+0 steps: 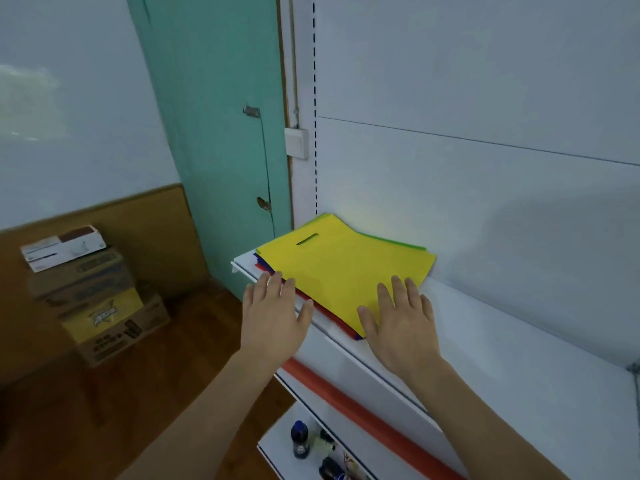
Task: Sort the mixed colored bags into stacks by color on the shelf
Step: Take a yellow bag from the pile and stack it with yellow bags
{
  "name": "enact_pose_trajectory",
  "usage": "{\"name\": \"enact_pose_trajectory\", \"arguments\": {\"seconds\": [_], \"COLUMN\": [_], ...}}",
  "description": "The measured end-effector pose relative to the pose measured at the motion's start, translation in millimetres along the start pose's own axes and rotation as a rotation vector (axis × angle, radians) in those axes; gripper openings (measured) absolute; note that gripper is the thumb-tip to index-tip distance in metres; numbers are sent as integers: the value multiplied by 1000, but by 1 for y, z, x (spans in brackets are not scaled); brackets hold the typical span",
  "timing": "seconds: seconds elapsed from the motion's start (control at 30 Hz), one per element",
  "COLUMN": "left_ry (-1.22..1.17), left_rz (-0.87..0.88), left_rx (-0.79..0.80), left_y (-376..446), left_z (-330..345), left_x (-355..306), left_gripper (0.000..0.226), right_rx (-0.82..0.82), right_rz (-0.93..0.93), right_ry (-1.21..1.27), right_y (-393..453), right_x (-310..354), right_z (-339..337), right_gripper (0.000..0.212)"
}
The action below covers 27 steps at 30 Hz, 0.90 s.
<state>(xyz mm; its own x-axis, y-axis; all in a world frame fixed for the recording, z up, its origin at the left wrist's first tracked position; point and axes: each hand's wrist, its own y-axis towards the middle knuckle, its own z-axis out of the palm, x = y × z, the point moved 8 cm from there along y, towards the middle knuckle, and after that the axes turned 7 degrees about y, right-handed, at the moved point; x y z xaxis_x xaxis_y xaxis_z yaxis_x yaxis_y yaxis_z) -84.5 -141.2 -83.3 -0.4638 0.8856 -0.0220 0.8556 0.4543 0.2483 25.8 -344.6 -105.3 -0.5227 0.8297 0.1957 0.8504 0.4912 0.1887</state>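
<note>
a mixed pile of flat bags (343, 271) lies on the white shelf (519, 341), at its left end, close to the back wall. the top bag is yellow (346, 268), smooth and matte, with a narrow slot handle cut near its far left edge. under it a green bag (398, 241) shows as a thin strip along the far side, blue edges (265, 266) stick out at the left, and a red bag (332, 322) shows along the near edge of the pile.

the left hand (273, 313) is flat with straight fingers at the near left corner of the pile; its fingertips (277, 280) reach the pile's edge and it grasps nothing. the right hand (403, 323) lies palm down on the near right part of the yellow bag, fingers spread and straight, also released.

on the floor at the far left stand stacked cardboard boxes (104, 306). one has a yellow panel with a logo, but it is too blurred to read. the white box on top (62, 247) carries print that i cannot read either. a dark bottle (299, 443) stands on a lower shelf, its label not legible.
</note>
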Motion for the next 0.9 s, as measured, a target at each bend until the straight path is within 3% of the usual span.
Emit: {"name": "enact_pose_trajectory", "arguments": {"seconds": [0.43,0.73,0.9], "left_ry": [4,121,142], "left_rz": [336,388,412], "left_rx": [37,28,21], "left_y": [138,144,143], "left_z": [46,78,80], "left_x": [22,17,13], "left_gripper": [71,82,80], "right_rx": [-17,46,42], "right_rz": [316,412,398], "right_ry": [-28,-57,-59], "right_y": [54,50,52], "right_x": [38,33,27], "right_z": [23,38,34], "right_gripper": [75,69,55]}}
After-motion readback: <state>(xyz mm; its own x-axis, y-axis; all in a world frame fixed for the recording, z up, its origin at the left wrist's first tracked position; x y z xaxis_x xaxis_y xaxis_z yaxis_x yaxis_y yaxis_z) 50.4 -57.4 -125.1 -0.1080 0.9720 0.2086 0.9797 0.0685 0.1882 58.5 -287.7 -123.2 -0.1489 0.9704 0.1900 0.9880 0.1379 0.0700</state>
